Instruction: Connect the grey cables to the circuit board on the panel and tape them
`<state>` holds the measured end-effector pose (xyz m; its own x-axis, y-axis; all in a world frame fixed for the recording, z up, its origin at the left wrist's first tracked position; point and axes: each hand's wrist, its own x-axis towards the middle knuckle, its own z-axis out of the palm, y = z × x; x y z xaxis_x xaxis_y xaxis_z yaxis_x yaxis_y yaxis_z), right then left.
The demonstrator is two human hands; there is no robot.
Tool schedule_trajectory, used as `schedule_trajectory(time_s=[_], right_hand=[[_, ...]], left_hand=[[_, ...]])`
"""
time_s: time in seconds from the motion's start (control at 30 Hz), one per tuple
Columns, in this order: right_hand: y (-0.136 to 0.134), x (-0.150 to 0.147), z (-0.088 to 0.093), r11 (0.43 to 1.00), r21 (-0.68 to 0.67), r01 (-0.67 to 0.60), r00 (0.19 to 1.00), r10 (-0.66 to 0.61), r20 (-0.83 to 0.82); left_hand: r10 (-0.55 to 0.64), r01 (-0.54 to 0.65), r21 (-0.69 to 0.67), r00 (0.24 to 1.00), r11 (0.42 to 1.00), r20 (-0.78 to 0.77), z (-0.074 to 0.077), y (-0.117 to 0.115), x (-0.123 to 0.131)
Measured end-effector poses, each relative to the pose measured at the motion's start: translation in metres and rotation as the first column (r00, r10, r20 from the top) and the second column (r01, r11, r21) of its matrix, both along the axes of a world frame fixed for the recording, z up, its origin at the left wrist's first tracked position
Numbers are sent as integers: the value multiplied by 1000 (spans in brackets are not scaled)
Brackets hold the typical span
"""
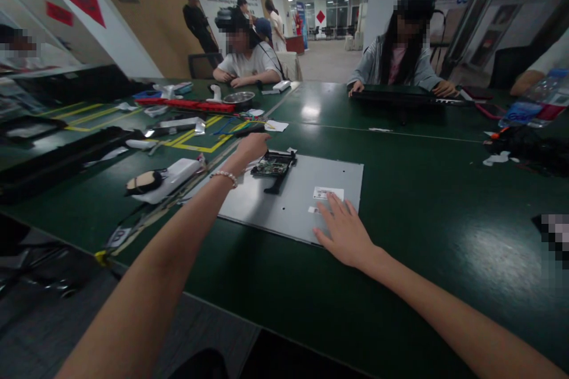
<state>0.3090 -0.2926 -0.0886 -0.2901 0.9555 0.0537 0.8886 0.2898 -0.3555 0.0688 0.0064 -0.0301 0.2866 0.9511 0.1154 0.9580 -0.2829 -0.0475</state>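
Observation:
A flat grey-white panel (pixel 297 213) lies on the green table in front of me. My right hand (pixel 344 231) rests on its near right part, fingers spread, beside a white printed label (pixel 328 192). On the panel's far part sits a green circuit board (pixel 273 166) in a black frame, with a black arm-like piece (pixel 275 185) pointing towards me. My left hand (pixel 252 147) reaches to the panel's far left edge, just left of the board. Its fingers look curled, and their tips are hidden from me. A dark slim object (pixel 250 129) lies just beyond it.
A white device with a round tan-and-black piece (pixel 149 182) lies on the left. Farther off are long black housings (pixel 66 160), a red strip (pixel 186 105) and a metal bowl (pixel 239 98). Two people sit across the table; one touches a black panel (pixel 400 96). A bottle (pixel 540 98) stands right.

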Motion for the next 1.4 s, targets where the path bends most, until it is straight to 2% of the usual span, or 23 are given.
schedule_trajectory(time_s=[0.17, 0.23, 0.33, 0.43, 0.57, 0.67, 0.73, 0.8, 0.9, 1.03, 1.17, 1.4], right_hand=[[-1, 0, 0, 1000, -14, -9, 1000, 8, -4], [-2, 0, 1, 1000, -15, -7, 1000, 7, -7], [-3, -1, 1, 1000, -2, -2, 1000, 2, -1], [-2, -1, -1, 1000, 16, 0, 1000, 0, 6], [-1, -1, -2, 1000, 20, -2, 1000, 2, 2], [-1, 0, -1, 1000, 3, -3, 1000, 3, -3], [-1, 0, 0, 1000, -5, -3, 1000, 3, -7], [-1, 0, 0, 1000, -4, -1, 1000, 1, -11], [0, 0, 1, 1000, -2, 0, 1000, 0, -18], [0, 1, 2, 1000, -7, -8, 1000, 8, -26], [1, 1, 2, 1000, 4, -10, 999, 10, -33], [3, 2, 1, 1000, 6, -9, 999, 9, -31]], left_hand=[[120, -107, -132, 989, 985, 92, 7, 1, -75], [130, -106, -194, 985, 975, 114, 4, -3, -94], [145, -100, -260, 976, 961, 160, -6, -9, -108], [219, -137, -314, 945, 940, 243, -15, -14, -109], [315, -154, -379, 855, 913, 412, -21, -19, -103], [284, -109, -354, 825, 929, 489, -22, -17, -101], [248, -93, -316, 832, 944, 496, -21, -13, -101], [219, -110, -266, 877, 958, 427, -19, -6, -100], [237, -176, -271, 949, 946, 210, -18, 2, -95], [178, -164, -278, 984, 946, 25, -17, 2, -86], [148, -153, -253, 988, 955, -39, -15, -2, -85], [155, -156, -311, 987, 937, -29, -7, 2, -93]])
